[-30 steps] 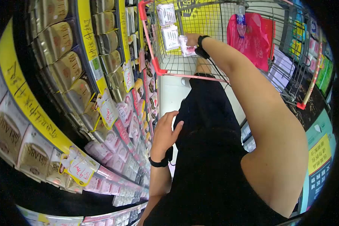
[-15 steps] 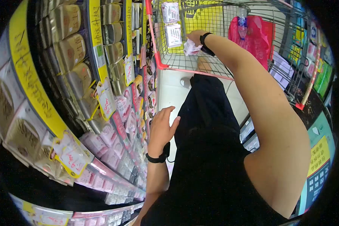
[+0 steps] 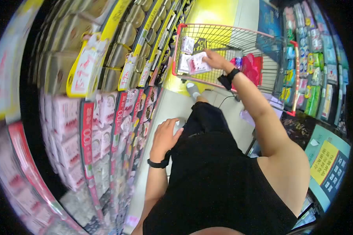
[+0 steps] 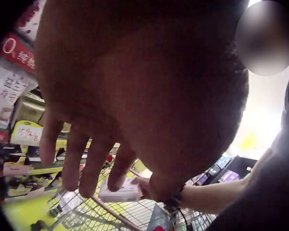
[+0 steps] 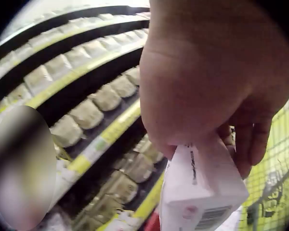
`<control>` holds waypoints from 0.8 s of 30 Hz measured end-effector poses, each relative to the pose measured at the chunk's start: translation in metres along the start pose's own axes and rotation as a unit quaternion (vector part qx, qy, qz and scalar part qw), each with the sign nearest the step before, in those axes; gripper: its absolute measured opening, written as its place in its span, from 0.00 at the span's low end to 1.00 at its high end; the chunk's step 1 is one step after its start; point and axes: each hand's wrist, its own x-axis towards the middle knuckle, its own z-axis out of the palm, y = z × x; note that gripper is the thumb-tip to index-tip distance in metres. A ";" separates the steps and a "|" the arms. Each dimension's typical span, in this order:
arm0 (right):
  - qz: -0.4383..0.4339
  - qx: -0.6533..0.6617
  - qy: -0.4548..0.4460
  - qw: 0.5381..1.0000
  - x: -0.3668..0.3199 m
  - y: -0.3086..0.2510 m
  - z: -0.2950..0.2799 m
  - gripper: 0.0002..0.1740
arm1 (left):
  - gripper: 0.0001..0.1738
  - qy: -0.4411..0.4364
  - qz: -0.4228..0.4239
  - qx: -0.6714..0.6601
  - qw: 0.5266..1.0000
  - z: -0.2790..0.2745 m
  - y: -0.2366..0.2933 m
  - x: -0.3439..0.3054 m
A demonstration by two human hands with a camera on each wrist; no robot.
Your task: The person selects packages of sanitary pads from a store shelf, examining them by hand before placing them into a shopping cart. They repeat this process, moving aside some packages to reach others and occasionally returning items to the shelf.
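My right hand (image 3: 215,60) pinches a pink-and-white packet (image 3: 198,62) over the near left corner of the shopping cart (image 3: 174,53). In the right wrist view, the thumb and fingers grip one end of the packet (image 5: 202,183), and a barcode shows on its near end. Two similar packets lie in the cart's left end, one white-and-pink (image 3: 187,45) and one partly covered by the held packet (image 3: 184,62). My left hand (image 3: 165,137) hangs by my thigh, holding nothing; its fingers look loosely extended in the left wrist view.
Shelves of pink packets (image 3: 66,113) and gold-brown packs (image 3: 127,35) line the left side, with price tags (image 3: 88,62) jutting out. A red bag (image 3: 250,68) lies in the cart. More stocked shelves (image 3: 312,51) and a teal sign (image 3: 327,160) stand at right.
The right hand has lifted the packet from low in the cart to nearer its rim, with the packet's printed face now turned up. The head view has shifted; the left hand stays by the thigh.
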 end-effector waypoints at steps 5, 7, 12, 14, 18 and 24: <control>-0.019 0.278 -0.153 0.948 -0.100 -0.175 0.027 0.27 | 0.52 0.117 -0.072 -0.179 0.974 0.006 -0.031 -0.067; -0.029 0.264 -0.211 0.941 -0.124 -0.219 0.068 0.24 | 0.65 0.270 0.003 -0.281 0.921 0.002 -0.028 -0.089; -0.167 0.320 -0.295 0.885 -0.166 -0.307 0.163 0.24 | 0.54 0.464 0.068 -0.221 0.855 -0.012 -0.049 -0.145; -0.178 0.355 -0.298 0.868 -0.167 -0.322 0.180 0.31 | 0.54 0.515 0.068 -0.162 0.839 -0.020 -0.053 -0.168; -0.160 0.364 -0.426 0.813 -0.179 -0.337 0.199 0.46 | 0.58 0.566 0.070 -0.126 0.812 -0.015 -0.066 -0.203; -0.229 0.274 -0.368 0.859 -0.202 -0.374 0.221 0.49 | 0.65 0.504 0.102 -0.534 0.671 0.000 -0.064 -0.236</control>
